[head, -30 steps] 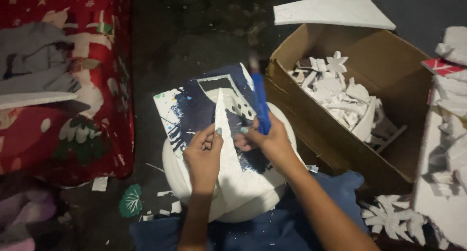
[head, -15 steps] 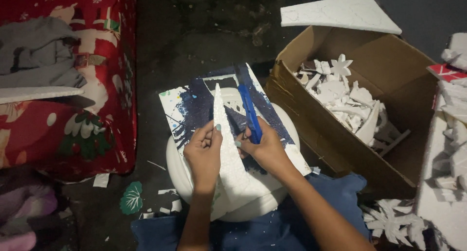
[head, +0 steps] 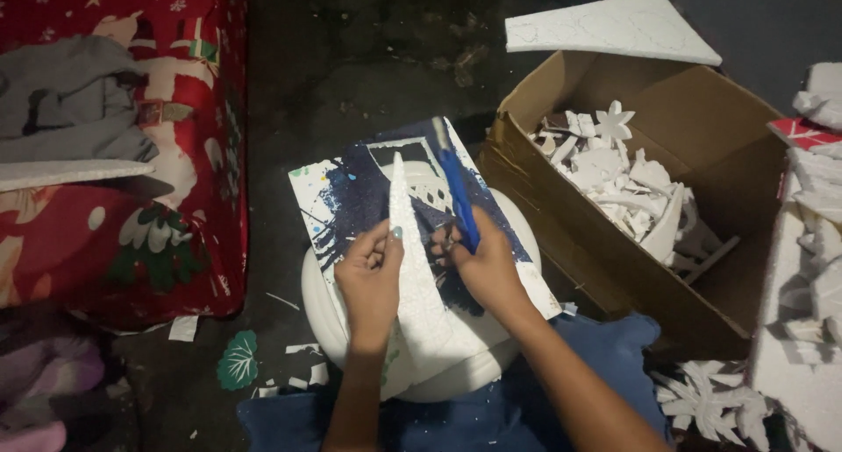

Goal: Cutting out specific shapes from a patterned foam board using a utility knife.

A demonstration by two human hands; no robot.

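Observation:
My left hand [head: 370,277] pinches a long, pointed strip of white foam [head: 412,268] that lies on a paint-splashed dark blue board [head: 368,193]. My right hand [head: 485,268] grips a blue-handled knife [head: 458,193], its handle pointing away from me and its tip down at the foam strip's right edge. The board rests on a round white stool [head: 320,303] between my knees.
An open cardboard box [head: 702,136] with several white foam scraps stands at right, a white foam sheet [head: 614,27] behind it. More foam cutouts [head: 816,242] lie far right. A red patterned cloth [head: 149,198] covers something at left. Small scraps and a green leaf cutout [head: 239,360] lie on the floor.
The knife handle has tilted from leaning right toward more upright, and my right hand has shifted slightly along the foam strip. My left hand keeps its hold.

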